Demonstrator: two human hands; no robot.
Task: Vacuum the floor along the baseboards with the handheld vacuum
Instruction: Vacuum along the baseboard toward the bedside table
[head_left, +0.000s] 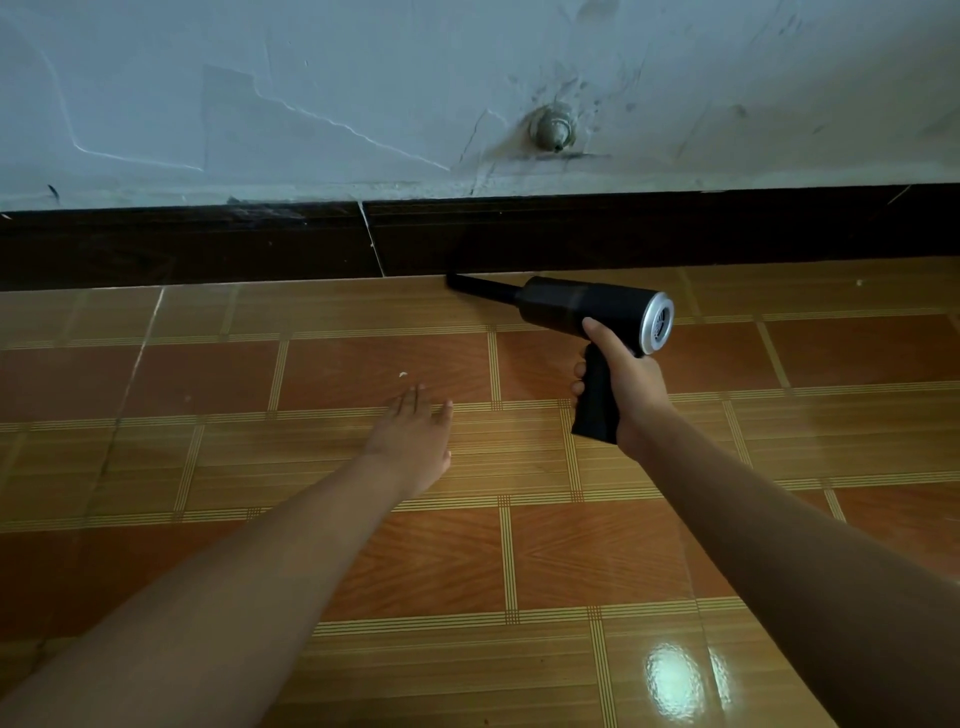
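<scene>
Right hand (621, 387) grips the vacuum (587, 312) by its pistol handle, fingers curled round the front, thumb up along the body. Vacuum is black with a silver vented rear cap facing right. Body lies roughly level, low over the floor (363, 561), right of centre.

Nozzle (478, 287) is narrow and black and points left and far. Its tip sits at the seam where floor meets baseboard (675, 228); actual contact cannot be told.

Left hand (413, 441) is stretched out flat, fingers straight and together, palm down, holding nothing. It is low over the floor, left of the vacuum and apart from it. Touching the tiles or hovering: cannot tell.

Baseboard is dark brown and runs left to right, with a pale joint line left of the nozzle tip. Wall (260, 104) above it is pale, cracked and scuffed, with a small grey stub fitting (553, 127) sticking out.

Floor is glossy wood-pattern tile. A white speck (401, 374) lies just beyond the left fingertips. A bright glare patch (672, 680) shows near right.
</scene>
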